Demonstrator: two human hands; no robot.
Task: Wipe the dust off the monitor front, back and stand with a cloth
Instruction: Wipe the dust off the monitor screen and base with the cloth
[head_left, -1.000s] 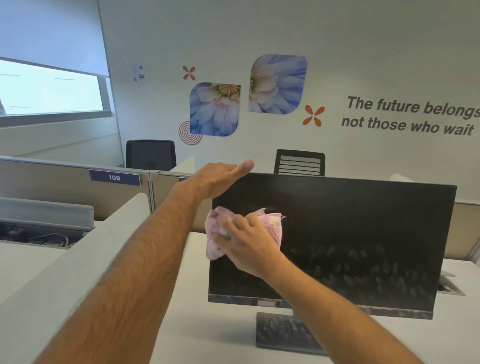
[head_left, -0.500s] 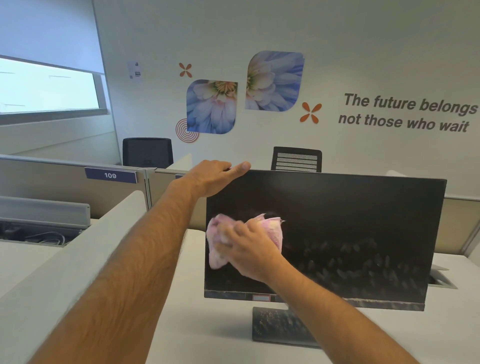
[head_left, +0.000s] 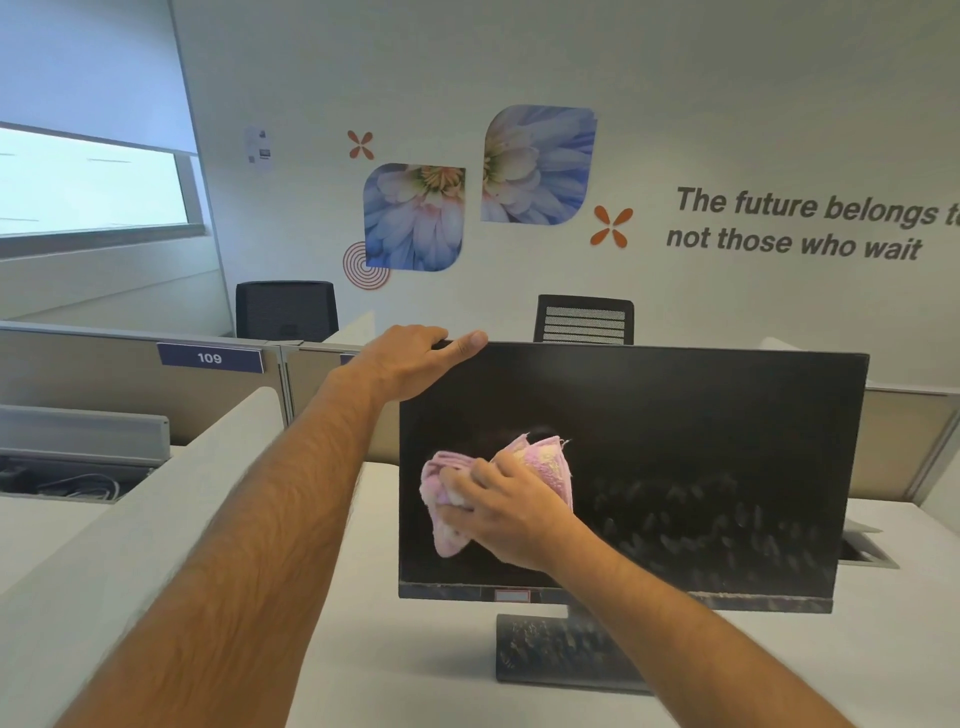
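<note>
Wiping monitor (head_left: 675, 441) w/ cloth (head_left: 545, 462) | sign (head_left: 210, 358) "109" | wall txt (head_left: 800, 223) "The future belongs"

A window (head_left: 88, 182) is seen at upper left; 2 flower prints (head_left: 415, 218) are mounted on the white wall (head_left: 675, 78); 2 chairs (head_left: 285, 309) are placed behind partitions (head_left: 104, 379).

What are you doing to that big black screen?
A person is cleaning a dusty black flat-screen monitor on a white desk. The left hand grips its top left corner to steady it. The right hand presses a crumpled pink cloth against the left part of the screen. Dusty smudges show on the lower right of the screen and on the black stand base.
</note>
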